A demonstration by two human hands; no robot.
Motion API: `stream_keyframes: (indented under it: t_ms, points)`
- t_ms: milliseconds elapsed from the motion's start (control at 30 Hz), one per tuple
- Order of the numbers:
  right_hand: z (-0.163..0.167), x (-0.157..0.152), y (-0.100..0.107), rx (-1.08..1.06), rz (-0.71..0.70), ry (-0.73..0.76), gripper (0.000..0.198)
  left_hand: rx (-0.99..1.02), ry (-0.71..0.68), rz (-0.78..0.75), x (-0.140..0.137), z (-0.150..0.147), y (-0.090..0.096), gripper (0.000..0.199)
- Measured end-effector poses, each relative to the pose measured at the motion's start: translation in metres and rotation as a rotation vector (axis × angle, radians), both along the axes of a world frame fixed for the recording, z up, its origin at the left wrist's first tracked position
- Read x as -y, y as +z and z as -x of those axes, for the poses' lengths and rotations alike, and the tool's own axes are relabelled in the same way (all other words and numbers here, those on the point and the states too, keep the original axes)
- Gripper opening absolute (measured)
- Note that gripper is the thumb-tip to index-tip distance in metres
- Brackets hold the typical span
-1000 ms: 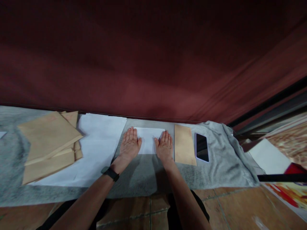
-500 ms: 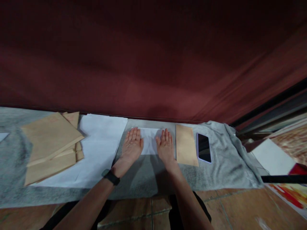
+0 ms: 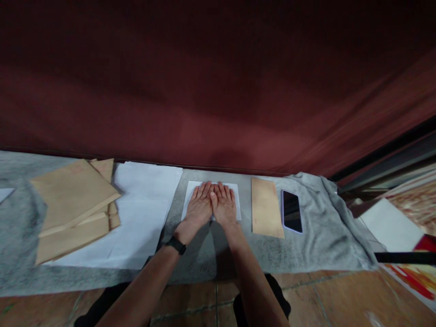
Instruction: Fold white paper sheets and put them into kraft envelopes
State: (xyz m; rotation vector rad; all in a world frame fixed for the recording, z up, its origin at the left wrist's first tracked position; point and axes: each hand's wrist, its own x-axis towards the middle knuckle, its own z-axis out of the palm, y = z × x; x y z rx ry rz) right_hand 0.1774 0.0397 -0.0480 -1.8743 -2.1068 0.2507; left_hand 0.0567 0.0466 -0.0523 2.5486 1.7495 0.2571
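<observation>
A small white sheet of paper, apparently folded, lies on the grey cloth in front of me. My left hand rests flat on its middle, palm down with fingers stretched out. Beside it my right hand also lies flat on the paper, its thumb touching my left hand. Both hands hide the centre of the sheet; its left and right ends show. To the right is a single brown envelope, apart from my right hand.
Larger white sheets lie to the left, partly under a pile of brown envelopes. A phone lies right of the single envelope. The grey cloth is rumpled at its right end. A dark red upright surface stands behind.
Both hands have moved inward from the paper's two ends to its middle and now touch each other. The paper's ends have come into view.
</observation>
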Motion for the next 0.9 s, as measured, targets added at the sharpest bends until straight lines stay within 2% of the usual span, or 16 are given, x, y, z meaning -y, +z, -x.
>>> stream_keyframes:
  t_ms: [367, 667, 900]
  points:
    - [0.007, -0.006, -0.004, 0.032, -0.038, -0.114, 0.056, 0.010, 0.070, -0.004, -0.002, -0.001, 0.007, 0.058]
    - [0.003, -0.005, -0.008, 0.051, -0.066, -0.149, 0.056, 0.017, 0.114, -0.053, -0.004, 0.002, -0.001, 0.058]
    - [-0.007, -0.002, -0.010, 0.082, -0.102, -0.195, 0.057, 0.042, 0.170, -0.058, -0.004, 0.008, -0.001, 0.059]
